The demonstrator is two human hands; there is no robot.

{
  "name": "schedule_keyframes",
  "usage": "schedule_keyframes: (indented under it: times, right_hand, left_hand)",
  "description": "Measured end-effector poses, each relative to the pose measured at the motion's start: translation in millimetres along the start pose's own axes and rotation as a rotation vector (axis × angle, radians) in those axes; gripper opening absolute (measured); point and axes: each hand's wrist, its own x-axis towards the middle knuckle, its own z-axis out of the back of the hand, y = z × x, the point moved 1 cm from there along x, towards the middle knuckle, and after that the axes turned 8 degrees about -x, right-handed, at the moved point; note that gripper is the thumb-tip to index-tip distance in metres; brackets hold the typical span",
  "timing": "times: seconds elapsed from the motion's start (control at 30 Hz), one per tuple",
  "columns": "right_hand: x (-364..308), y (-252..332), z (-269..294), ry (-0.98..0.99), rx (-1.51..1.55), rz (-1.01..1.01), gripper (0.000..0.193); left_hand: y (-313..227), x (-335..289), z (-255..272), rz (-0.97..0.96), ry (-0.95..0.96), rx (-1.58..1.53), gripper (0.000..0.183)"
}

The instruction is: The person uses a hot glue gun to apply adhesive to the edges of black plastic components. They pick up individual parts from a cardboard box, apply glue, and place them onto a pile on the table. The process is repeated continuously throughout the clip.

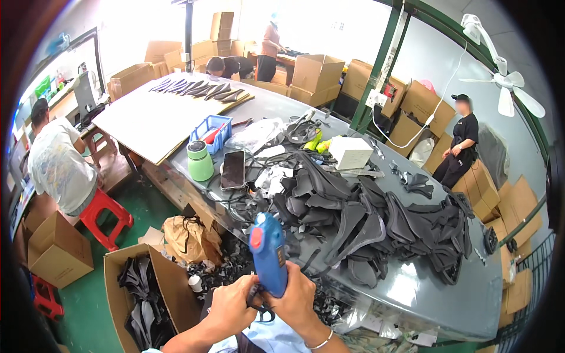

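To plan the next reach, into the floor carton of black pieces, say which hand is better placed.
Probably the left hand: it is nearer the carton, while the right hand lies farther across. Both are at the blue tool.

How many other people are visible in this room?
4: a seated person at left, a bending person and a standing person at the back, a person at right. Boxes may hide others.

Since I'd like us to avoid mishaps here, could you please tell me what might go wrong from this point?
The left hand and right hand crowd the lower end of the blue handheld tool, so one might get pinched if it runs. The green container stands near the edge of the gray table and could be knocked off. The dark pieces are heaped loosely, so some could slide.
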Motion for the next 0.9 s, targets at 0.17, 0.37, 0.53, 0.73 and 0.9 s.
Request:
schedule_keyframes:
  times: [0.17, 0.37, 0.53, 0.73, 0.9]
  right_hand:
    - [-0.7, -10.4, 2.2, 0.045, -0.076, 0.056, 0.06]
    - [-10.9, -17.9, -5.8, 0.165, 0.257, -0.09, 0.061]
    - [-10.5, -13.9, -1.9, 0.122, 0.129, 0.02, 0.061]
    - [-12.0, -11.3, -1.1, 0.036, -0.072, 0.179, 0.059]
    - [-5.0, -13.4, -1.2, 0.095, 0.052, -0.025, 0.051]
  left_hand:
    - [5.0, 0.9, 9.4, 0.16, -0.036, -0.351, 0.025]
    - [9.0, 1.8, 4.8, 0.291, -0.097, -0.609, 0.019]
    - [7.0, 2.3, 6.2, 0.305, -0.118, -0.546, 0.019]
    - [15.2, -0.4, 0.7, 0.211, -0.067, -0.537, 0.018]
    - [5.3, -3.5, 7.4, 0.49, 0.001, -0.727, 0.021]
